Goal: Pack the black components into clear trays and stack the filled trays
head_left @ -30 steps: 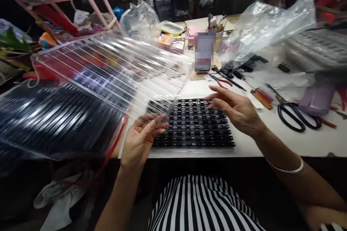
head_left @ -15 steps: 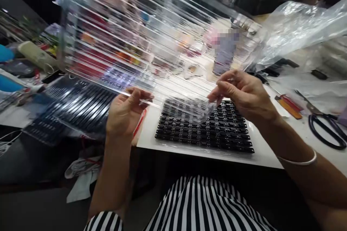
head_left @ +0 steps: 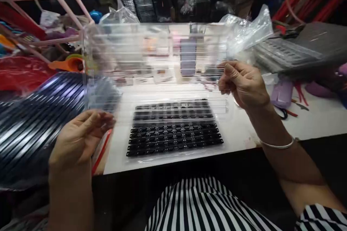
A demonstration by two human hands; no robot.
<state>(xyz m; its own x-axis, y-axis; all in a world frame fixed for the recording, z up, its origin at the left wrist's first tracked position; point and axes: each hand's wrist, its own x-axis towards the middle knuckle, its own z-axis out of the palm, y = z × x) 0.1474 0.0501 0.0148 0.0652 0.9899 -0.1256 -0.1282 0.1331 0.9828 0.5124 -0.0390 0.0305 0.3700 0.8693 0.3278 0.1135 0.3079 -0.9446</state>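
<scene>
With fingertips closed on its rim, my left hand (head_left: 78, 139) and right hand (head_left: 245, 85) hold the clear ribbed tray (head_left: 130, 59) near opposite ends, presumably so the thin plastic won't sag, raised over black strips (head_left: 175, 140) on the white tabletop (head_left: 116, 158).

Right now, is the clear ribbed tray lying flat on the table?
No, the left hand and right hand hold the clear ribbed tray up above the black strips.
</scene>
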